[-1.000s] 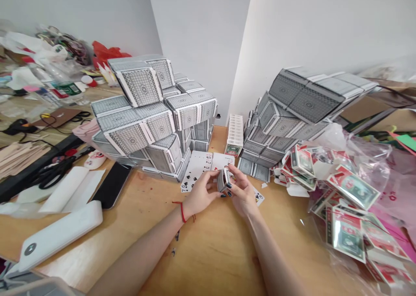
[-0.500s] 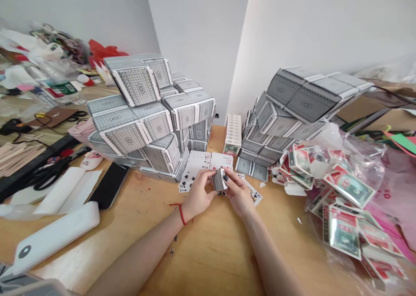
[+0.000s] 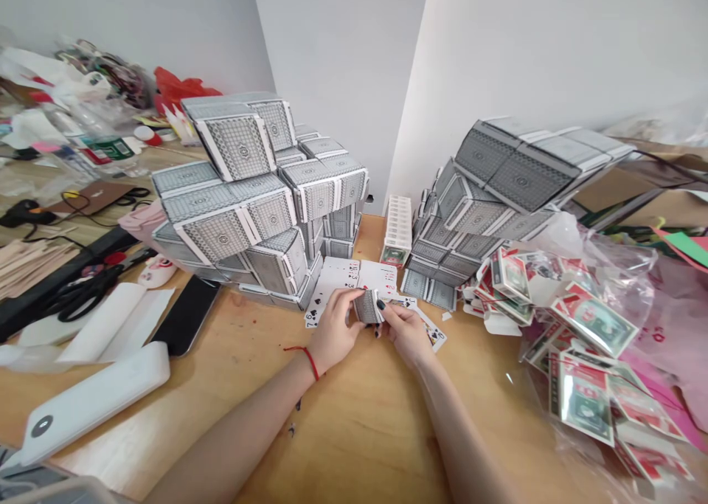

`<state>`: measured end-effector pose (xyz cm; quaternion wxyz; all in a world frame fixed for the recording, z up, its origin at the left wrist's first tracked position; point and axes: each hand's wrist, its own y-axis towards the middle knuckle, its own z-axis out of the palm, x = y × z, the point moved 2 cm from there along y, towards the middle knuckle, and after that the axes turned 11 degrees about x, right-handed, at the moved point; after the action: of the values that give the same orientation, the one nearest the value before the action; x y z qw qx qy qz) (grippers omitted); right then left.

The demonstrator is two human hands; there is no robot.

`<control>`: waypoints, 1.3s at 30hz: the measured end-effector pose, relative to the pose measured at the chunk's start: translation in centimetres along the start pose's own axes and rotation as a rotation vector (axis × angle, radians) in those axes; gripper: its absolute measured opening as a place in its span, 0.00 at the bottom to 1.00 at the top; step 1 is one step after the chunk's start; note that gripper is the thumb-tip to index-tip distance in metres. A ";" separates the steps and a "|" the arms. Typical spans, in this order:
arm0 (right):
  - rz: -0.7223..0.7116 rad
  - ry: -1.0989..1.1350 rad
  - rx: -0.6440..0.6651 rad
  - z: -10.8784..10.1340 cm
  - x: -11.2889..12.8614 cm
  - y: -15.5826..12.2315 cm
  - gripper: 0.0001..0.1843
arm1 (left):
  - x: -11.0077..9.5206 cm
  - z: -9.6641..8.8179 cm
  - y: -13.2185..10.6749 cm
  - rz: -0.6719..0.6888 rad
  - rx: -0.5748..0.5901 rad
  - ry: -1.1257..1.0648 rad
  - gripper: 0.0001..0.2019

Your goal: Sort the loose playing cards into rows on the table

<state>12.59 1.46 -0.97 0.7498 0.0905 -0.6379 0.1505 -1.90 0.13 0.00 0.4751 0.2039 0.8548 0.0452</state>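
Both of my hands meet at the middle of a wooden table (image 3: 365,423). My left hand (image 3: 335,328), with a red string at the wrist, and my right hand (image 3: 406,330) are closed together around a small grey-patterned folded card piece (image 3: 366,306). Face-up playing cards (image 3: 354,277) lie spread on the wood just beyond my fingers. A big stack of grey card blocks (image 3: 248,194) rises behind on the left, and a second such stack (image 3: 498,187) stands on the right.
A clear bag of red and green card boxes (image 3: 580,342) spills at the right. A white row of boxes (image 3: 399,227) stands between the stacks. On the left lie a black phone (image 3: 188,316), a white case (image 3: 94,401), scissors (image 3: 82,294) and clutter.
My two hands have lowered the folded card piece slightly toward the table and turned it, so its patterned face now shows more flatly. The view has shifted a little.
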 end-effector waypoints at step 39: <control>-0.153 -0.133 -0.036 -0.1 -1.3 -0.3 0.26 | -0.4 -0.3 0.2 0.020 -0.002 0.163 0.27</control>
<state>12.55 1.06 -2.28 0.7167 0.1353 -0.6799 0.0752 -1.85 0.22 0.53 0.4037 0.2075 0.8885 0.0671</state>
